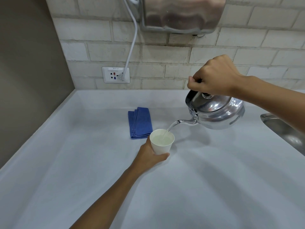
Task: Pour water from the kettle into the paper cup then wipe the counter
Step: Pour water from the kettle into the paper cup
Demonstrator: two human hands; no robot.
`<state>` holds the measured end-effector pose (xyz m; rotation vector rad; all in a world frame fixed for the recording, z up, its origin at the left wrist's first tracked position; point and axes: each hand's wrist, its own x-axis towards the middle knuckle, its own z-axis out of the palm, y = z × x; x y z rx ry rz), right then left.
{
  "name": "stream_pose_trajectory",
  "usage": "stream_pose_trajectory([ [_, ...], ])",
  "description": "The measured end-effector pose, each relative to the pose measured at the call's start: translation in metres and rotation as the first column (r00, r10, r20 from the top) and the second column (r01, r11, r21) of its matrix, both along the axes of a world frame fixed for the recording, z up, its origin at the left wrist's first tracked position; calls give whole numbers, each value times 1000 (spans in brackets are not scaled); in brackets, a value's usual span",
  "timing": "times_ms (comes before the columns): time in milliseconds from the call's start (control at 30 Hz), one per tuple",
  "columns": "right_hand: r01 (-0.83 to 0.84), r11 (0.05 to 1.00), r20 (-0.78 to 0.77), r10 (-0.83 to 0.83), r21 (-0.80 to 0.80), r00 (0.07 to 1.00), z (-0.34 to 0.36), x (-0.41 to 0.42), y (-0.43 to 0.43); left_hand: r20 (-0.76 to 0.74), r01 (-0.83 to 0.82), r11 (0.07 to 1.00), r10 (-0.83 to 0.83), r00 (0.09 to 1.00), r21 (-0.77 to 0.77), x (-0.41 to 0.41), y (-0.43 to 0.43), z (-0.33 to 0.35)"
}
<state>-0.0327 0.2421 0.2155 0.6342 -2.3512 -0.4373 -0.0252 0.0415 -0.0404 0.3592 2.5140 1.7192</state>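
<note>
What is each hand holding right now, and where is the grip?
The right hand holds the kettle by its top handle, tilted and pouring. The left hand holds the paper cup around its lower side wall.

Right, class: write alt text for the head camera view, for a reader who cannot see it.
A right hand tilts a steel kettle, pouring water into a white paper cup held by the left hand on a pale counter. A folded blue cloth lies just behind the cup.
</note>
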Motion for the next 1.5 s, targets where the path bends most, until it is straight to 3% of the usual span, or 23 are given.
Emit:
stream_pose_trajectory([
  [400, 1, 1000, 10, -1, -27, 1000, -7, -1, 3, 2, 4, 1000, -4, 1000, 3, 3, -1, 5],
  [700, 60, 957, 31, -53, -284, 998, -44, -16, 17, -9, 18, 1000, -18, 1000, 19, 4, -1, 5],
  [1033, 321, 740, 228, -228, -591, 947, -66, -87, 33, -5, 38, 999, -38, 999, 26, 3, 0, 4],
  [1267, 412, 615, 340, -238, -672, 910, -81, -139, 34, 8, 34, 999, -34, 999, 15, 1, 0, 2],
  [1500, 461, 570, 384, -260, -680, 886, -94, -167, 32, 4, 50, 998, -51, 999, 28, 1, -1, 3],
])
